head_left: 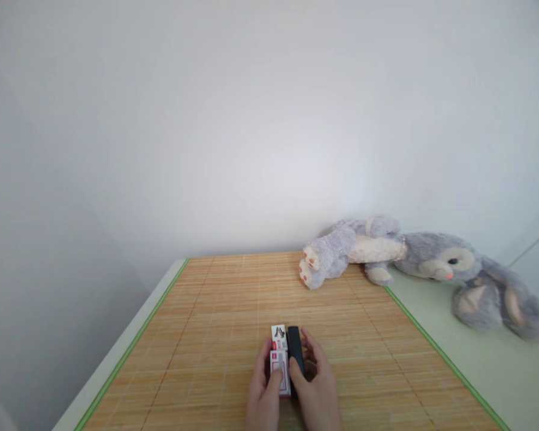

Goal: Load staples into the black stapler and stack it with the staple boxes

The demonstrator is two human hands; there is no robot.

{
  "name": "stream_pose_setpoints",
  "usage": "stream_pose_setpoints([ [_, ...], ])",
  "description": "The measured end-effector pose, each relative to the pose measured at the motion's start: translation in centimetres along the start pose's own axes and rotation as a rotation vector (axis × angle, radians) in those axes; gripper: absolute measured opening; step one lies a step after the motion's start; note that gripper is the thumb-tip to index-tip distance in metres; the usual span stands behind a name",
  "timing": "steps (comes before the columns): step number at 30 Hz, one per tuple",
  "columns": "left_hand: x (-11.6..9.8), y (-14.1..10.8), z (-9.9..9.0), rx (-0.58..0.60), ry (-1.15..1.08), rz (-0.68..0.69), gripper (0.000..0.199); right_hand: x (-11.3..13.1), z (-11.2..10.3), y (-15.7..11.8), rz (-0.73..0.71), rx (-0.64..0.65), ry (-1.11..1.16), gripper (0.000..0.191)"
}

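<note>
Near the front of the mat, two small boxes and a long black stapler [296, 342] lie side by side between my hands. The farther white box [279, 336] carries a picture of a dark clamp-like tool and some red print. Directly in front of it is a white staple box [284, 385] with magenta markings. My left hand [265, 392] is closed on this nearer box, thumb on top and fingers along its left side. With its thumb on the stapler and fingers curled by the right side, my right hand [317, 389] grips the stapler, partly covering its near end.
A bamboo mat [206, 341] with green edging covers the pale table [476, 353]. At the back right, a grey plush rabbit [377, 248] lies on its side, across the mat's edge. A plain white wall [251, 120] rises behind.
</note>
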State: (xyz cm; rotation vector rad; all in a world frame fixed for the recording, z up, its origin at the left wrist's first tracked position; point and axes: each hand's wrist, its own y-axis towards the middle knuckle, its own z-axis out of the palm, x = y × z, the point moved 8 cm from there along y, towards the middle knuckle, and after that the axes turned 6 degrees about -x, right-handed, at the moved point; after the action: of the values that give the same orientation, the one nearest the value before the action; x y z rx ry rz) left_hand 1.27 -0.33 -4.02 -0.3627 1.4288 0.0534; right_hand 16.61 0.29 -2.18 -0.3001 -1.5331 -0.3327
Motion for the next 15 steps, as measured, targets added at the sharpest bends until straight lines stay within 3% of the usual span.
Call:
stream_pose_setpoints([
  [4,-1.2,-1.1,1.0,-0.046,0.283,0.293,0.079,0.5,-3.4,1.6,-0.098,-0.057,-0.134,0.061],
  [7,-1.4,-1.4,-0.2,-0.101,0.44,0.465,0.078,0.0,-5.7,2.5,-0.121,-0.064,-0.161,0.062],
  [12,-1.8,1.2,-5.1,-0.165,0.51,0.341,0.067,-0.6,-6.9,2.5,-0.105,-0.043,-0.163,0.059],
  [15,-4.3,3.2,-5.6,-0.125,0.529,0.356,0.063,-0.1,-6.9,2.2,-0.12,-0.061,-0.168,0.057],
])
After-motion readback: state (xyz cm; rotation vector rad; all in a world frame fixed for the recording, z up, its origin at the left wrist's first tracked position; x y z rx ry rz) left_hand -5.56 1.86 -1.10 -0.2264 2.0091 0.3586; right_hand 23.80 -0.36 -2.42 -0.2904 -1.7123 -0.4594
